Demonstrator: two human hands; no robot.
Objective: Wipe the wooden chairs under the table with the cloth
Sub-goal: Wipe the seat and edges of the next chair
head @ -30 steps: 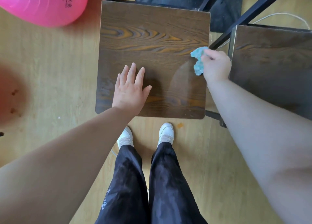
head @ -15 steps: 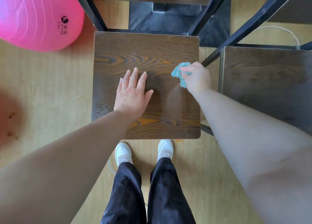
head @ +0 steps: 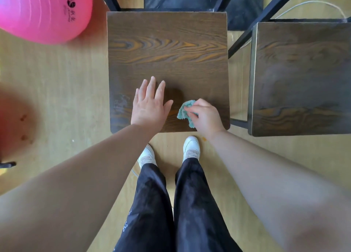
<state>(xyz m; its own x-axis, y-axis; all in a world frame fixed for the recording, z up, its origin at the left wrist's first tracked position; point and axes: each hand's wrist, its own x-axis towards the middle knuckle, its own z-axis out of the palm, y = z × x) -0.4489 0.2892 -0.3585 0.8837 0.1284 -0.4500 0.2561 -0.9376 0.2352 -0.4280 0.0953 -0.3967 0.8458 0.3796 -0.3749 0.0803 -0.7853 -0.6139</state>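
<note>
Scene: From the head camera I look straight down on a dark wooden chair seat point(head: 167, 48), its far edge against a black table frame point(head: 260, 22). A second wooden chair point(head: 303, 77) stands just beside it on the right.
Left hand: The left hand point(head: 150, 107) lies flat on the near half of the seat, fingers straight and spread, holding nothing. I read it as steadying the chair.
Right hand: The right hand point(head: 206, 117) has fingers and thumb curled round a bunched teal cloth point(head: 185, 112) and presses it to the seat near the front edge, just beside the left thumb.
Step in hand: I judge this to be wiping the front strip of the first seat.
Doing it well: I would flatten the wad under the palm so more cloth meets the wood. Then I would run overlapping passes along the grain, out to the edges and corners, and shift the left hand aside so the patch beneath it is wiped too.
Spot to catch: A pale smudge point(head: 121, 102) near the front-left corner, left of the left hand, looks unwiped.
Left to do: The second chair's seat looks dull, and neither hand is on it.
Watch: The slanting frame bar between the chairs could catch knuckles. A pink ball point(head: 43, 12) sits on the floor near the far-left corner.
</note>
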